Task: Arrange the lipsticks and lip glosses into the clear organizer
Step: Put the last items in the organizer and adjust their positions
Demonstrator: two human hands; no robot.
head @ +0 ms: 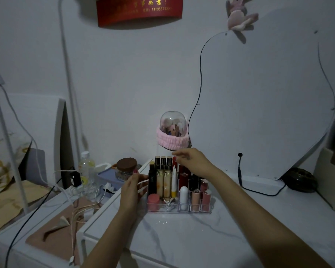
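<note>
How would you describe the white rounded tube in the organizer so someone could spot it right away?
Find the clear organizer on the white marble-look tabletop, below the wavy mirror. In its front row, the white rounded tube stands upright between a silver piece and a peach lipstick. It alone is plain white with a domed top.

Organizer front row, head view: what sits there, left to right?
Pink round cap → silver piece → white tube → peach lipstick → pink lipstick.
</note>
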